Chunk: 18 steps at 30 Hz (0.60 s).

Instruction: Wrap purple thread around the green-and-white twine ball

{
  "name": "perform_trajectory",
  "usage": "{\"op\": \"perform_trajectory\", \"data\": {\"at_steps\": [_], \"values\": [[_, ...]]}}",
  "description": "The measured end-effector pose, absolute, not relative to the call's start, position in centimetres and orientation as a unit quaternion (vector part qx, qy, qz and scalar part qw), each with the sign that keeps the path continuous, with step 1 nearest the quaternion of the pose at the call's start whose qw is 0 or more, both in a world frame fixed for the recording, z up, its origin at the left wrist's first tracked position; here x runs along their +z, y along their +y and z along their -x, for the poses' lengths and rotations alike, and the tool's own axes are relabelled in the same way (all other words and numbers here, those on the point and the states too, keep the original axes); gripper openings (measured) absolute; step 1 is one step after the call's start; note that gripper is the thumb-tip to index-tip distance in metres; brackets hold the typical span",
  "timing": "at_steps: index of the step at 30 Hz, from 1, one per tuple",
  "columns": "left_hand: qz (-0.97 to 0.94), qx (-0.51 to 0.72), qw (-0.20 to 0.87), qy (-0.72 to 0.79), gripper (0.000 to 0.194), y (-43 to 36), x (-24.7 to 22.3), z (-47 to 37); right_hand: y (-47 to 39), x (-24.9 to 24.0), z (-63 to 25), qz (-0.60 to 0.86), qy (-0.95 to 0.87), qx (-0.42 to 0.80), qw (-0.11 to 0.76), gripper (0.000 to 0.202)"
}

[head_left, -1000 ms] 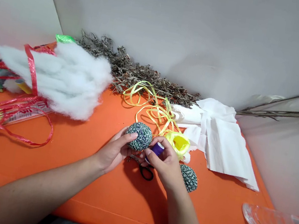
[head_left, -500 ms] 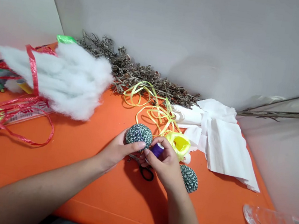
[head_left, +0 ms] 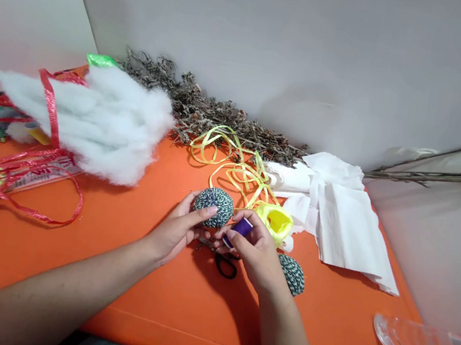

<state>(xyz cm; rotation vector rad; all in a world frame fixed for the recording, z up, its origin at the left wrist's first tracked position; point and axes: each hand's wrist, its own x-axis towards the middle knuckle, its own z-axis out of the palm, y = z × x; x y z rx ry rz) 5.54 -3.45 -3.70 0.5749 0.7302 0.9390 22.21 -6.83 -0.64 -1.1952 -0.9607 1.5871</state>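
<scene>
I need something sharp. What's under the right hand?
Beneath the right hand, scissors show a black handle loop and some metal; the rest is covered. A green-and-white cord ball beside the wrist is partly hidden.

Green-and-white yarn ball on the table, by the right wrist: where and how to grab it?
I'd cup the yarn ball around its rounded right side, coming from the right and slightly above. The person's right hand and wrist hide its left part, while the right side shows. No handle or flat edge is visible, so curved fingers probably suit it best.
</scene>
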Motion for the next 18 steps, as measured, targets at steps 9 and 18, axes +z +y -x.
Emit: {"op": "perform_trajectory", "data": {"at_steps": [9,18], "values": [[-0.246,0.432,0.793,0.352,0.045,-3.12,-4.18,-5.68,-6.65,-1.51,-22.30,0.504,-0.380,0.623,0.462,0.026],[-0.231,0.409,0.815,0.339,0.037,-3.22,-4.13,-5.76,-6.79,-0.65,-22.35,0.502,-0.384,0.590,0.502,0.027]]}}
